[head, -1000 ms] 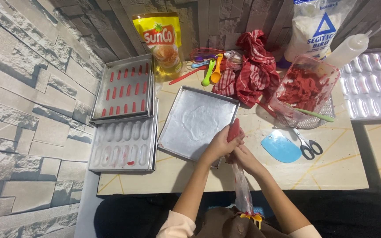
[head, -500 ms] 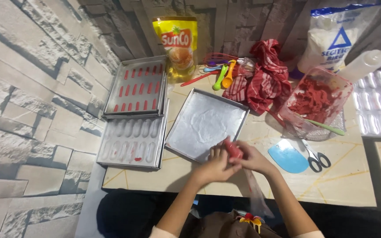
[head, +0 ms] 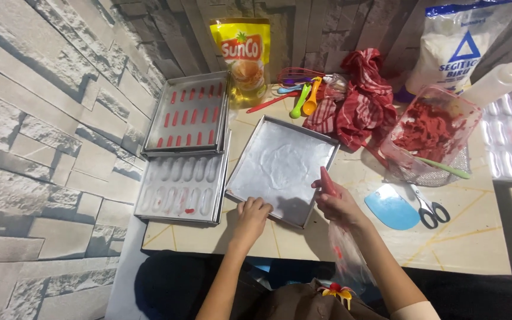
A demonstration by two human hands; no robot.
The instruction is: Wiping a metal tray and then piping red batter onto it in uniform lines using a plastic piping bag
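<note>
Near the middle of the frame the right hand [head: 340, 206] is closing its grip around a clear piping bag [head: 330, 188] of red batter, the filled tip pointing up-left over the near right edge of the flat metal baking tray [head: 280, 166]. The bag's empty tail is hanging down toward the lower edge of the frame. The left hand [head: 251, 217] is resting with fingers curled on the tray's near rim, holding nothing. For clean piping, I judge the left hand should be steadying the tray while the right is squeezing evenly from above the batter. At left, a moulded finger-biscuit tray [head: 180, 189] is lying beside the flat one on the bench [head: 481, 237].
</note>
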